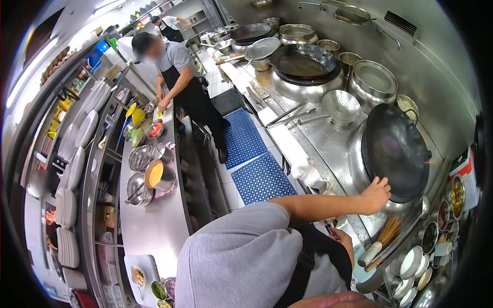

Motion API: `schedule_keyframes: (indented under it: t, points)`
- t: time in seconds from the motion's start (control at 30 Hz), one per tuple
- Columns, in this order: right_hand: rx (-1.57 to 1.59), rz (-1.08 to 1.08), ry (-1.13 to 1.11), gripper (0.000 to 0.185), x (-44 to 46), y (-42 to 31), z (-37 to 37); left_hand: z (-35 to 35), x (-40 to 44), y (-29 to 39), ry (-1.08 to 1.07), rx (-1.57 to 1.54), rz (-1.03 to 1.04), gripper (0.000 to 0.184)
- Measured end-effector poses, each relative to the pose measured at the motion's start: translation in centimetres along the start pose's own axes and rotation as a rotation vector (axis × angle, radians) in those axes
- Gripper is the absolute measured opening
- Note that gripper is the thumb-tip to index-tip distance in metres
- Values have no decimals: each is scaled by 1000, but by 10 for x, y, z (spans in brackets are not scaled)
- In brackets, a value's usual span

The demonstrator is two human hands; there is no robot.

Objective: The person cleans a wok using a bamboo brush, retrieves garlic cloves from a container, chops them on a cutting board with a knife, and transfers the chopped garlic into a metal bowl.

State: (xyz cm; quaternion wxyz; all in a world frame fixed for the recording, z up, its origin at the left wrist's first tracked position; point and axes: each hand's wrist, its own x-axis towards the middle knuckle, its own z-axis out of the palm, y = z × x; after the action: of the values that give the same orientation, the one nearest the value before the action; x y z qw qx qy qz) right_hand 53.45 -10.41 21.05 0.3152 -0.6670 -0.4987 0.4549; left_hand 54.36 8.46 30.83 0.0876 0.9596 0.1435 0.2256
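A large black wok (398, 149) sits tilted on the nearest round steel burner ring, with faint haze over its bowl. My left hand (377, 196) is closed at the wok's near edge; its grip spot is hidden behind the fingers. My right hand (342, 242) is lower and close to my apron, fingers curled around something dark that I cannot make out. Just right of that hand, a bamboo wok brush (382, 240) with a pale-wrapped handle lies at the stove's edge. A perforated steel strainer ladle (341, 107) rests on the stove top beyond the wok.
More woks (304, 60) and lidded steel pots (375, 78) line the stove. Seasoning bowls (411, 263) crowd the lower right. Behind me stands a prep counter (149, 226) with bowls and a pot of yellow liquid (154, 175). A co-worker (179, 72) works there; blue mats (264, 177) cover the aisle.
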Motion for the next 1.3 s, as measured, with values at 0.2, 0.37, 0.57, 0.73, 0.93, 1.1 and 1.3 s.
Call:
schedule_keyframes:
  t: [0.2,0.37,0.57,0.73,0.93,1.1,1.3]
  points:
    - [9,0,14,40,-5,-29,-5,-15,-19,27,22,-134,49,15]
    - [-26,-42,-11,35,3,5,1,-6,-46,44,-32,-376,187,18]
    - [-55,-46,-30,35,13,-9,-2,-19,-74,53,-613,-980,286,41]
    - [-39,-25,-18,36,12,-24,-5,-33,-78,42,-799,-932,337,33]
    - [-155,-169,59,40,5,-66,-16,4,-11,-21,155,-111,25,32]
    - [-143,-71,82,38,-10,-61,-20,24,20,-39,-259,8,61,19]
    - [-83,-24,109,36,-31,-60,-4,62,16,-34,-118,-52,14,20]
